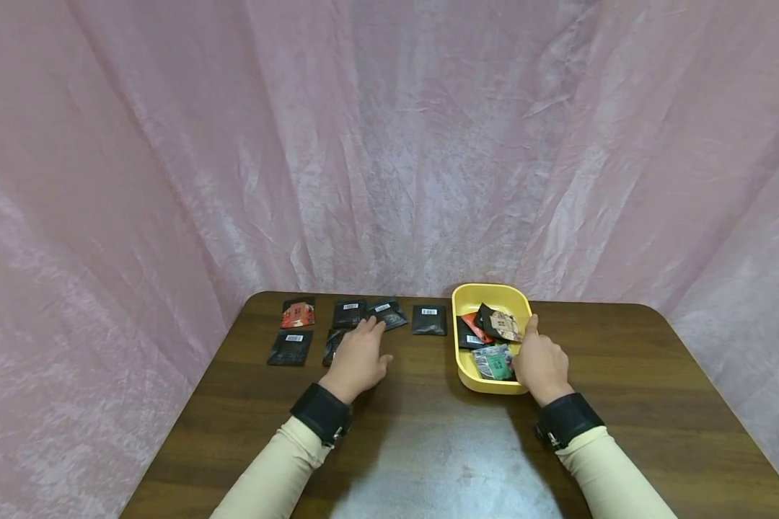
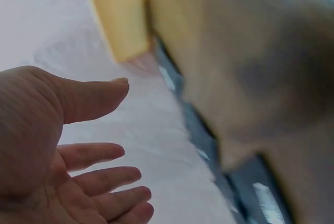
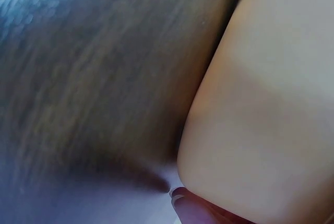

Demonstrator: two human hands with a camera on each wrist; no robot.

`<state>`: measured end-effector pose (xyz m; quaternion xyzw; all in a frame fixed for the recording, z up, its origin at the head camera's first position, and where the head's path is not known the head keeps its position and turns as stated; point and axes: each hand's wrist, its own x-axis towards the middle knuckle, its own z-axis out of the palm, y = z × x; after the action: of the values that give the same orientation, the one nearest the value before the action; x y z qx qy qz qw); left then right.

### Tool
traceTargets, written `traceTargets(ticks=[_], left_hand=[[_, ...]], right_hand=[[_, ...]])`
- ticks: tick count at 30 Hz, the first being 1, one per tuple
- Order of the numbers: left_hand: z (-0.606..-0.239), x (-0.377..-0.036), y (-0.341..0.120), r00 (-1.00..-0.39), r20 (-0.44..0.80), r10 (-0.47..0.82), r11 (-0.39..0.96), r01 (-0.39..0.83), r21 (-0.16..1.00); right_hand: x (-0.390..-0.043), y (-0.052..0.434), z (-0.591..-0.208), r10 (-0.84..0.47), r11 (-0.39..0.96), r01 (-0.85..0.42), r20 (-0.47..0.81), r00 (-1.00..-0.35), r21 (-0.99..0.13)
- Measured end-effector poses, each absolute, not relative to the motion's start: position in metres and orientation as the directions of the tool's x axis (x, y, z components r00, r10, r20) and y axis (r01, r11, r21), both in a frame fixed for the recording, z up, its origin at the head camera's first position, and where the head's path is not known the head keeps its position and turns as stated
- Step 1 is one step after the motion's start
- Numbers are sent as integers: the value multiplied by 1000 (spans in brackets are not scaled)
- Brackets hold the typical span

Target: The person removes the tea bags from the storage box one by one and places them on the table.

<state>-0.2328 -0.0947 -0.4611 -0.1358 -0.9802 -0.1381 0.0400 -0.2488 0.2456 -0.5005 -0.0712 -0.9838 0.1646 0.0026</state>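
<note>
My left hand hovers at a partly hidden black packet, fingers loosely extended. In the left wrist view the same hand has thumb and fingers spread, with nothing in the palm. My right hand grips the right wall of a yellow plastic bin, thumb on the inside. The bin's wall fills much of the right wrist view, with a fingertip at its lower end. In the bin lie a green packet, a beige-and-black packet, and orange and black ones.
Left of the bin, flat on the brown wooden table, lie a black packet, two more near the left fingertips, another black packet and a red-and-black packet. A pink curtain hangs behind the table's far edge.
</note>
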Motion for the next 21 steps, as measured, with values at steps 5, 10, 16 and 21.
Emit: traceTargets(ticks=[5,10,16,21], left_hand=[[-443,-230,-63,-923,174,342,890,378,256],[-428,-229,-29,-900,162,404,870,433,238],[-426,-233,8,-878,141,457,849,478,226],[-440,-242,29,-867,101,487,836,497,233]], right_hand=[[-248,249,-501,137,937,128,5,-991,-326],[-249,249,-503,139,935,132,-3,-990,-329],[-249,246,-502,141,932,139,-19,-990,-336],[-250,242,-503,143,932,134,0,-990,-337]])
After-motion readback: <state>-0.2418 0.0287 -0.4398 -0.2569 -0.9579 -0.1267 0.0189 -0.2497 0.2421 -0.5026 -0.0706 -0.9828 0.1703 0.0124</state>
